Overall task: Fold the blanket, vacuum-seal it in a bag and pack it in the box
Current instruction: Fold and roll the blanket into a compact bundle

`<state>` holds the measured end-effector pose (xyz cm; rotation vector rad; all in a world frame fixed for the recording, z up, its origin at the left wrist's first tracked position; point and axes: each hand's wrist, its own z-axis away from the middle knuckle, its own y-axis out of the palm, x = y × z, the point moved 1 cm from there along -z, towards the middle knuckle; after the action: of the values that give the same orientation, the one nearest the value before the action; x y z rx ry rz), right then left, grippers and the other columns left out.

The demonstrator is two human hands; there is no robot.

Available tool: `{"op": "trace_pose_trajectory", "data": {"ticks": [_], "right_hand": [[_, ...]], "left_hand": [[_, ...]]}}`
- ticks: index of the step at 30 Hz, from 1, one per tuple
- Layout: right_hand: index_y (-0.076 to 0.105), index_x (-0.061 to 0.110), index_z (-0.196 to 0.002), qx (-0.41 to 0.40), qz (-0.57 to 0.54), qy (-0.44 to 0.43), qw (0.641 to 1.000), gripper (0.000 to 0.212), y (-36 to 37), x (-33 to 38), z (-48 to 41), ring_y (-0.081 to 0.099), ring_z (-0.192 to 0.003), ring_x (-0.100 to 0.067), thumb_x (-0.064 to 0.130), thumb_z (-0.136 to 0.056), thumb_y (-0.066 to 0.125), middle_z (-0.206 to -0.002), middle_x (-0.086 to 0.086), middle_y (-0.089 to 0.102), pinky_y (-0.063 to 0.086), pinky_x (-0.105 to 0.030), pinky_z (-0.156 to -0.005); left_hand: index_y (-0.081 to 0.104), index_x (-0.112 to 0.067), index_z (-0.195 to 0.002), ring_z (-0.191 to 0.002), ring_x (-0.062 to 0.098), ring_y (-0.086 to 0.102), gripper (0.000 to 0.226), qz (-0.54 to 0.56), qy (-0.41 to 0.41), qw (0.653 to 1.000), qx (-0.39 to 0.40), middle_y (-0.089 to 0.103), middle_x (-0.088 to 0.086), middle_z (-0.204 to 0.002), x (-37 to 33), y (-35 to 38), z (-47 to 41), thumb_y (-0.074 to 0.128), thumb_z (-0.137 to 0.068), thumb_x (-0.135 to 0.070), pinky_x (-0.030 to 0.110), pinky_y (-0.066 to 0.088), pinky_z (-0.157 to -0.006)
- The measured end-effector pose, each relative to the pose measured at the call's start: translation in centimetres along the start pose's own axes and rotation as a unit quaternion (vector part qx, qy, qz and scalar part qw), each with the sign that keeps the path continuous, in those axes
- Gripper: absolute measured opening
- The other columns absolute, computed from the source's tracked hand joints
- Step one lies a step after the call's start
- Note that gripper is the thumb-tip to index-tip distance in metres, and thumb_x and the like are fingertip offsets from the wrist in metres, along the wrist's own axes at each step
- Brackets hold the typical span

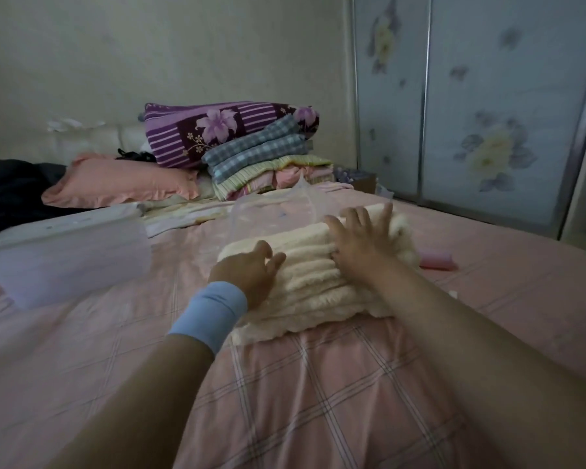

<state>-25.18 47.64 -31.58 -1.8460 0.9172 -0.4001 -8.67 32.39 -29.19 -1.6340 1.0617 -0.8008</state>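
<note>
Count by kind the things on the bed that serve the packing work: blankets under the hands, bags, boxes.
Cream folded blanket: 1
Clear vacuum bag: 1
White box: 1
Total: 3

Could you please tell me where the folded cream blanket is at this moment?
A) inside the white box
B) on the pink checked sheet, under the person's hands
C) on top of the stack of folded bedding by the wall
B: the cream blanket lies on the pink checked sheet with the left hand and right hand touching it, and the white box stands apart to its left.
</note>
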Motion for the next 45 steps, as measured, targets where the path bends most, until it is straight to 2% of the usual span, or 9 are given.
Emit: {"op": "trace_pose_trajectory", "data": {"ticks": [3, 6, 10, 13, 18, 26, 33, 38, 45], "right_hand": [[-0.005, 0.051, -0.154, 0.088, -0.052, 0.025, 0.994, 0.065, 1.2, -1.2, 0.8, -0.014, -0.153, -0.033, 0.054, -0.097, 0.026, -0.168, -0.008, -0.014, -0.005, -0.077, -0.108], [-0.006, 0.060, -0.150, 0.199, -0.109, 0.060, 0.972, 0.064, 1.4, -2.8, 0.7, 0.001, -0.154, -0.033, 0.068, -0.093, 0.023, -0.169, -0.004, -0.001, 0.011, -0.069, -0.114], [0.033, 0.054, -0.148, 0.293, -0.139, 0.050, 0.945, 0.083, -0.6, -4.1, -3.1, 0.035, -0.144, -0.031, 0.091, -0.075, 0.029, -0.162, 0.003, 0.033, 0.022, -0.059, -0.117], [0.039, 0.052, -0.143, 0.211, -0.051, 0.050, 0.975, 0.103, -0.9, -2.6, -3.6, 0.037, -0.140, -0.035, 0.105, -0.059, 0.014, -0.152, -0.004, 0.043, -0.003, -0.081, -0.104], [-0.006, 0.066, -0.146, 0.169, -0.112, 0.082, 0.976, 0.099, 4.4, -1.7, -1.1, -0.021, -0.151, -0.034, 0.107, -0.056, 0.008, -0.166, 0.001, -0.021, -0.005, -0.081, -0.104], [0.007, 0.064, -0.146, 0.155, -0.163, 0.119, 0.967, 0.097, 8.4, -1.7, -1.8, -0.007, -0.154, -0.026, 0.106, -0.060, 0.015, -0.167, 0.012, 0.006, 0.012, -0.071, -0.111], [0.003, 0.064, -0.147, 0.147, -0.146, 0.117, 0.971, 0.096, 7.2, -1.5, -1.2, -0.013, -0.154, -0.028, 0.105, -0.060, 0.010, -0.168, 0.009, 0.001, 0.008, -0.073, -0.112], [0.003, 0.059, -0.151, 0.207, -0.063, 0.086, 0.973, 0.095, 3.5, -1.4, -1.6, -0.021, -0.152, -0.034, 0.101, -0.067, 0.010, -0.169, 0.000, -0.009, -0.019, -0.075, -0.105], [-0.001, 0.060, -0.150, 0.238, -0.140, 0.001, 0.961, 0.066, -0.8, 2.7, -4.6, -0.011, -0.155, -0.027, 0.075, -0.091, 0.024, -0.169, 0.006, -0.010, -0.007, -0.074, -0.111]], "left_hand": [[0.050, -0.024, -0.124, -0.096, 0.029, 0.062, 0.037, -0.016, -0.038, 0.998, 0.051, 0.068, 0.005, -0.111, 0.4, -1.9, -4.8, 0.032, -0.100, -0.046, 0.038, 0.050, -0.084], [0.060, -0.021, -0.119, -0.110, 0.029, 0.054, 0.053, -0.095, -0.036, 0.995, 0.018, 0.061, 0.006, -0.119, -1.5, -0.5, -6.8, 0.029, -0.096, -0.058, 0.041, 0.040, -0.091], [0.030, -0.037, -0.139, -0.137, 0.030, 0.026, 0.063, -0.084, -0.027, 0.995, -0.035, 0.033, 0.000, -0.148, -1.9, 3.9, -5.7, 0.018, -0.087, -0.070, 0.064, 0.017, -0.107], [-0.004, -0.061, -0.142, -0.148, 0.033, -0.002, 0.073, -0.017, -0.047, 0.998, 0.040, 0.002, -0.013, -0.161, 0.3, 5.2, -6.4, 0.007, -0.075, -0.087, 0.073, 0.000, -0.107], [0.005, -0.065, -0.140, -0.148, 0.033, 0.002, 0.090, 0.041, -0.043, 0.994, 0.096, 0.007, -0.015, -0.160, 1.3, 7.0, -7.4, 0.010, -0.057, -0.100, 0.067, 0.011, -0.111], [0.021, -0.058, -0.140, -0.144, 0.026, 0.020, 0.088, 0.095, -0.065, 0.993, 0.006, 0.028, -0.016, -0.153, 1.9, 10.8, -8.1, 0.013, -0.061, -0.098, 0.057, 0.027, -0.109], [0.020, -0.050, -0.142, -0.147, 0.023, 0.008, 0.087, 0.122, -0.051, 0.991, -0.002, 0.011, -0.013, -0.159, 2.0, 9.8, -7.0, 0.020, -0.066, -0.093, 0.061, 0.017, -0.112], [0.031, -0.045, -0.139, -0.140, 0.028, 0.016, 0.076, 0.091, -0.058, 0.994, -0.007, 0.018, -0.004, -0.152, 1.7, 6.5, -5.4, 0.029, -0.074, -0.084, 0.059, 0.019, -0.111], [0.021, -0.041, -0.149, -0.146, 0.024, 0.014, 0.068, 0.108, -0.058, 0.990, 0.070, 0.017, -0.004, -0.160, 2.9, 3.5, -6.5, 0.025, -0.089, -0.072, 0.055, 0.012, -0.116]]}}
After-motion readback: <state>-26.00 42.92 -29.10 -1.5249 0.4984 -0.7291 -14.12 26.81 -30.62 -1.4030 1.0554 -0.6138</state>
